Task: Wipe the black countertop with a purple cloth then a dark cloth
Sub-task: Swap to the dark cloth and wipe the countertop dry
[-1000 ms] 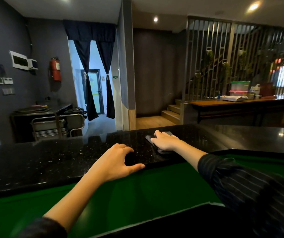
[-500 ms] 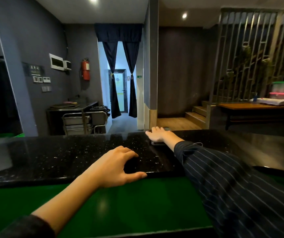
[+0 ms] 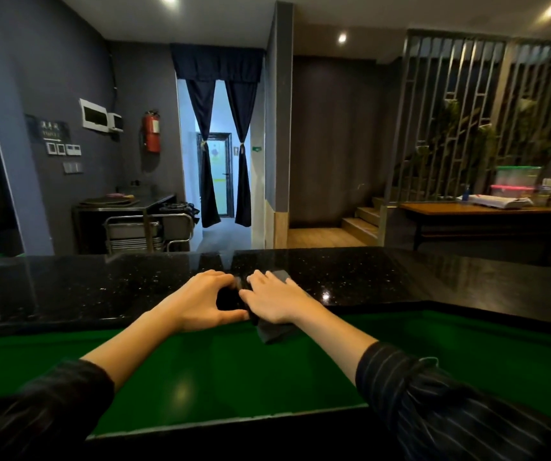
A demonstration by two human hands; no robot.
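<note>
Right hand (image 3: 275,299) and dark cloth (image 3: 275,331) now back at the near edge, beside left hand (image 3: 201,302).

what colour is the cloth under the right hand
Dark grey cloth, pressed flat by the right hand; head view.

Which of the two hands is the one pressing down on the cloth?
The right hand: it lies flat on the dark cloth, which hangs over the black countertop edge. The left hand rests on bare stone beside it.

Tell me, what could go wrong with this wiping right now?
The dark cloth hangs partly over the near edge of the black countertop, so it might slip down onto the green surface. The right hand pressing it sits right beside the left hand, so another sweep leftward may bump it.
</note>
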